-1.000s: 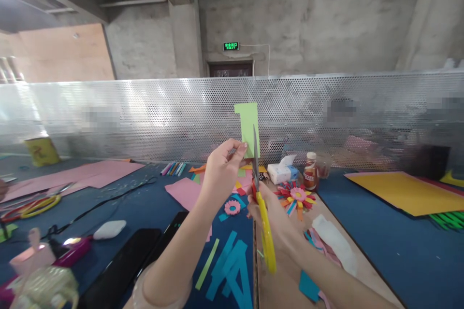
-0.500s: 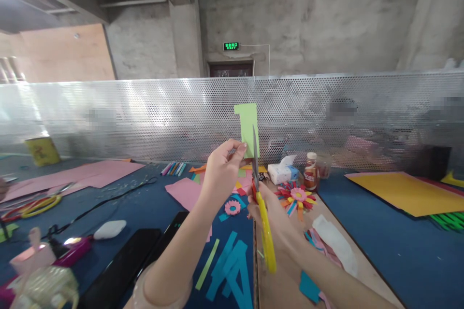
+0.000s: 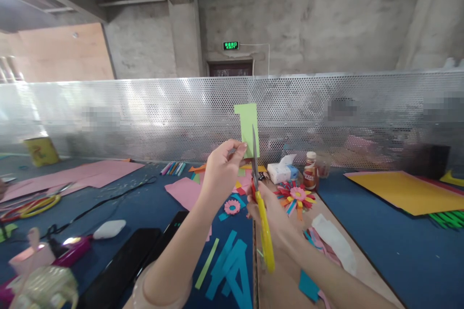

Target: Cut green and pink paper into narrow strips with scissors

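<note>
My left hand (image 3: 224,161) pinches a light green piece of paper (image 3: 248,120) near its lower left edge and holds it upright above the table. The paper has a small tab sticking out at its top left. In my right hand (image 3: 270,207) is a pair of scissors (image 3: 266,236) with yellow and red handles. Their blades point up and lie against the lower right part of the green paper. Below my hands are a pink paper ring (image 3: 232,207), several blue paper strips (image 3: 228,263) and a thin green strip (image 3: 207,264).
A paper flower (image 3: 297,195), a tissue pack (image 3: 282,173) and a brown bottle (image 3: 311,172) stand to the right. Yellow sheets (image 3: 406,192) lie farther right. Two black phones (image 3: 123,265), a cable and pink sheets (image 3: 83,176) are left. A perforated metal partition (image 3: 163,116) runs behind.
Hands, paper and scissors hold almost the same position. The view has shifted very slightly.
</note>
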The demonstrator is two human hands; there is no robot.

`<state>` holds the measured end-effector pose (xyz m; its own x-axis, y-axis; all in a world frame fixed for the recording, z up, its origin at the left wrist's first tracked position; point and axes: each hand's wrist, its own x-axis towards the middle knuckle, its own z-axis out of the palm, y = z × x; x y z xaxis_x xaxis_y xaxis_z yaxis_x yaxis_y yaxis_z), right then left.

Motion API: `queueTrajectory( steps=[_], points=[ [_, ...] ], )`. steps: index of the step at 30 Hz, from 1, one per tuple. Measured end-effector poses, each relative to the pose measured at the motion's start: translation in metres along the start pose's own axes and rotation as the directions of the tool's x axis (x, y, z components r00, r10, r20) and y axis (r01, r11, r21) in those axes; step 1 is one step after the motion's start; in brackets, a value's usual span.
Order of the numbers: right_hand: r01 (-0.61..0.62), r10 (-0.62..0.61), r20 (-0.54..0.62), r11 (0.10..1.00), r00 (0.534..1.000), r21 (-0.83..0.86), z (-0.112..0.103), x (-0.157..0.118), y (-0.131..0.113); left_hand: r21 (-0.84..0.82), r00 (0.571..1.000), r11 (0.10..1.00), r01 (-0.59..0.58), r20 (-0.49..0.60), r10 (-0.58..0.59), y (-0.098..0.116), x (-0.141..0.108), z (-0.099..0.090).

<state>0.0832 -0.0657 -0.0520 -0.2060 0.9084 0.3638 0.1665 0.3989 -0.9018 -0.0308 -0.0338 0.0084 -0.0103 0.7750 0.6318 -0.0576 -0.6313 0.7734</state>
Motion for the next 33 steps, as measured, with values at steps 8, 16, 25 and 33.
queueTrajectory(
  steps=[8,16,25,33],
  points=[
    [0.002,-0.002,0.012,1.000,1.000,-0.031,-0.001,0.003,0.007,0.040,1.000,0.999,-0.019,0.014,0.019,-0.003,0.002,-0.001],
    [-0.073,0.071,-0.054,0.997,0.996,-0.024,0.003,0.001,0.009,0.039,1.000,0.999,-0.017,0.012,0.017,-0.011,0.003,0.000],
    [-0.128,0.126,-0.076,0.991,0.989,-0.030,0.005,0.000,0.005,0.117,0.999,0.993,-0.035,0.011,0.034,-0.010,0.004,-0.001],
    [-0.107,0.104,-0.115,0.994,0.988,-0.015,0.007,0.000,0.017,0.263,0.996,0.961,-0.079,-0.027,0.089,-0.011,0.003,-0.001]
  ],
)
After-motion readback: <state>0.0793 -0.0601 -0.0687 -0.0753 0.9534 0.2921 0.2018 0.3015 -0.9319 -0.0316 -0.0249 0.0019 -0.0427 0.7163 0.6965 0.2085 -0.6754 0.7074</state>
